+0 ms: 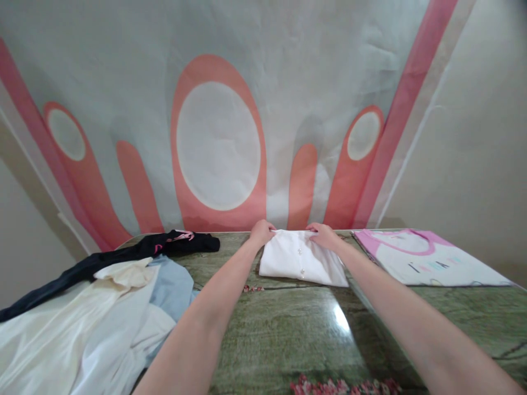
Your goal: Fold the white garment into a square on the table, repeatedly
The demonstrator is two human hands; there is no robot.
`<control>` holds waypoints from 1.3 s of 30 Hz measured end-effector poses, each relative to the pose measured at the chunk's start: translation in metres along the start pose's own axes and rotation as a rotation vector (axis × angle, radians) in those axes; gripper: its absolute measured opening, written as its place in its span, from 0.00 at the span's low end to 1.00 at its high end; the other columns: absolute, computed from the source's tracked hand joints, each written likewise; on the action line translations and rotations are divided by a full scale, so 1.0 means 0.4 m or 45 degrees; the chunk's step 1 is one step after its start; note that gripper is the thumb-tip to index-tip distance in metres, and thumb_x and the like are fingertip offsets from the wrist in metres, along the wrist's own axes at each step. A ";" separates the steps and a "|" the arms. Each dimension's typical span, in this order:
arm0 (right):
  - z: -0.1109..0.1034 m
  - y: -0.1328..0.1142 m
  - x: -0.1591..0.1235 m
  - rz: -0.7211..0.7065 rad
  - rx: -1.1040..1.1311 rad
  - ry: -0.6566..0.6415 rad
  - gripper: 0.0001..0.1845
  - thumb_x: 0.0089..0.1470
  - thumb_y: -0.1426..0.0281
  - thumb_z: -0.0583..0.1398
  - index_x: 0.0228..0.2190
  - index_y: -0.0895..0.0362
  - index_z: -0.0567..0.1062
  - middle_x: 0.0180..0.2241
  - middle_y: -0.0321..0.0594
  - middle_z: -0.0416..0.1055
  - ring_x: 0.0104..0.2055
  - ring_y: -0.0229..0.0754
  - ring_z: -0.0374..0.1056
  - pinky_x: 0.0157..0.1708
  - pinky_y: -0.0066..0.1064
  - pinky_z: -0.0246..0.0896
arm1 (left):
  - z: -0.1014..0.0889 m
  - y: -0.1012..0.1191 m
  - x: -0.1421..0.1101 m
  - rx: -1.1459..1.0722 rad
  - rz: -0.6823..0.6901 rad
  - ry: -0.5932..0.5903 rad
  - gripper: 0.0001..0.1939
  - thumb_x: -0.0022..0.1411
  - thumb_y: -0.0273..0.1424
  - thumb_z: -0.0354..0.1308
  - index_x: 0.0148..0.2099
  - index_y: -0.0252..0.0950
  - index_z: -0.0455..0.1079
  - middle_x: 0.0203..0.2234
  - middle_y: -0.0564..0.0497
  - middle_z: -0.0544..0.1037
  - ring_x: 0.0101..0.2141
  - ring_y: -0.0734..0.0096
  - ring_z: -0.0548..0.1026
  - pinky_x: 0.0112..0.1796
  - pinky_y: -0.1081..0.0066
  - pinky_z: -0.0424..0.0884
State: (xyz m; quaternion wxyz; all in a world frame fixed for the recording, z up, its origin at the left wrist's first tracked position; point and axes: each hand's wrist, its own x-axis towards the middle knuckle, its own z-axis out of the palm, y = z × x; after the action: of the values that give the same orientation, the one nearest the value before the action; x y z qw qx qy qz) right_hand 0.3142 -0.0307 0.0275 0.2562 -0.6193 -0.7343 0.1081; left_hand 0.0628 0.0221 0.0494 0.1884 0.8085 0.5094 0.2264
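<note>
A white button-up shirt [302, 260], folded into a compact shape, lies near the far edge of the table with a few shiny buttons down its front. My left hand [262, 232] pinches its far left corner between the fingertips. At the far right part of the same edge, my right hand [324, 236] has its fingers closed on the cloth. Parts of the fingertips on both hands are hidden behind the fabric and the hands themselves.
On the right lies a folded white T-shirt with pink trim [432, 260]. Loose cream and white garments [82, 323], a light blue cloth [171, 282] and a black garment [135, 249] spread over the left. Behind the green patterned table [267, 340] hangs a printed backdrop [280, 82].
</note>
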 end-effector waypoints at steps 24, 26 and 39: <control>-0.323 -0.211 -0.282 -0.205 -0.033 -0.175 0.15 0.50 0.67 0.56 0.41 0.54 0.73 0.40 0.43 0.72 0.43 0.48 0.65 0.45 0.35 0.58 | -0.270 0.195 -0.258 -0.325 0.600 -0.233 0.16 0.60 0.35 0.51 0.46 0.31 0.70 0.31 0.50 0.75 0.31 0.72 0.70 0.31 0.76 0.63; -0.331 -0.234 -0.350 -0.222 -0.027 -0.253 0.14 0.50 0.66 0.56 0.40 0.52 0.74 0.40 0.42 0.72 0.43 0.49 0.65 0.44 0.36 0.58 | -0.291 0.203 -0.320 -0.319 0.589 -0.327 0.16 0.60 0.36 0.52 0.46 0.33 0.71 0.31 0.51 0.75 0.30 0.73 0.70 0.31 0.76 0.64; -0.179 -0.349 -0.615 -0.307 0.233 -0.895 0.12 0.46 0.71 0.60 0.37 0.51 0.72 0.35 0.37 0.70 0.36 0.39 0.66 0.36 0.27 0.58 | -0.267 0.140 -0.587 -0.195 0.500 -0.924 0.12 0.60 0.33 0.55 0.46 0.40 0.73 0.34 0.53 0.78 0.34 0.72 0.75 0.37 0.78 0.65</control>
State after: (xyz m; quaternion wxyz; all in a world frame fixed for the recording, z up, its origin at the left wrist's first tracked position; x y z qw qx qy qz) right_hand 0.2566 -0.3086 0.0949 0.0540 -0.4282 -0.8322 0.3482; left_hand -0.0445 -0.2064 0.1267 0.3686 0.9012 0.2279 -0.0042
